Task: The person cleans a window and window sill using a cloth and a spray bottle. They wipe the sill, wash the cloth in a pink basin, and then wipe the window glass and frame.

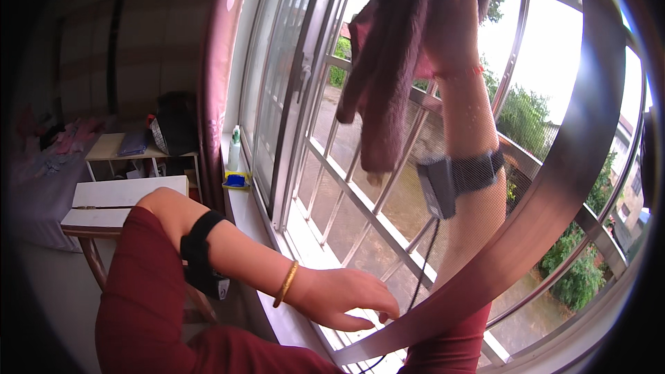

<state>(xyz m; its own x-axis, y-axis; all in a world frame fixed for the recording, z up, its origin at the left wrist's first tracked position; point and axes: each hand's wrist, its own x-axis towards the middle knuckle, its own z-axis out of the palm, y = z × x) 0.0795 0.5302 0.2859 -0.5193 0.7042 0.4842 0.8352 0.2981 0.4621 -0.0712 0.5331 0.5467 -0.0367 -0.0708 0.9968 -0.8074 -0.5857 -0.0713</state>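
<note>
A dark purple-brown cloth (397,62) with pinkish patches hangs in long folds high in the picture. My right hand (452,26), raised and partly covered by folds, holds it. Fine mesh of an insect screen lies between the camera and my right forearm. The wide frame (540,187) of that screen curves across the right side. Lower down, my left hand (345,296) is held palm down with bent fingers, thumb apart, and nothing visible between them. Its fingertips are close to the lower frame edge; whether they touch it I cannot tell.
Metal security bars (384,192) stand outside the window. A sliding glass sash with a handle (305,72) is at left. On the sill are a bottle (234,150) and a blue-and-yellow object (236,181). A wooden stool (104,218) and a pink curtain (223,62) are farther left. A black cable (426,265) hangs from my right armband.
</note>
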